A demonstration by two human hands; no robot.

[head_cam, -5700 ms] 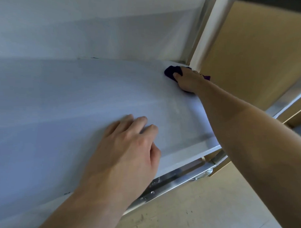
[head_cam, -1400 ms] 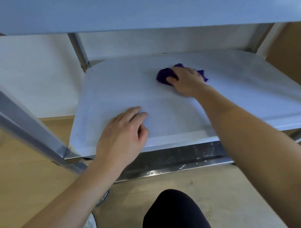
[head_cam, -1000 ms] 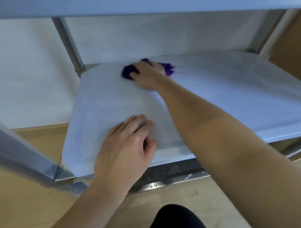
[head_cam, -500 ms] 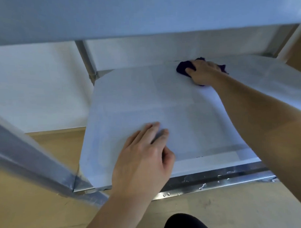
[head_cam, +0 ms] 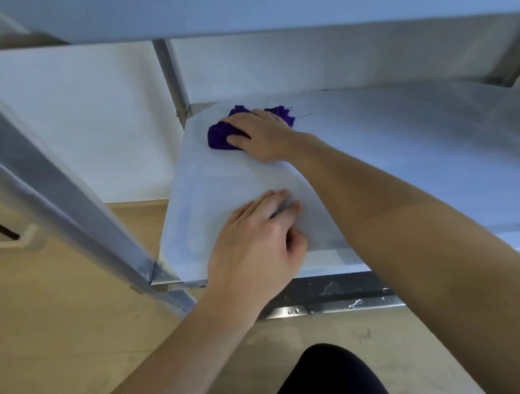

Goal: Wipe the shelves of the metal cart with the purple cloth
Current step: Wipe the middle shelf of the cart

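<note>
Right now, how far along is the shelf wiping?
In hand: the right hand presses the purple cloth flat on the lower shelf, near its back left corner. The left hand braces on the front edge. Done: I cannot tell; no wiped area stands out, since the shelf looks uniform. Left: the upper shelf shows only its underside, so its state is unknown.

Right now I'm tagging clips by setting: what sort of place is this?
Probably a workroom or kitchen back area, though I can't be sure: a bare metal cart with steel posts, a scuffed tan floor and a plain white wall.
</note>
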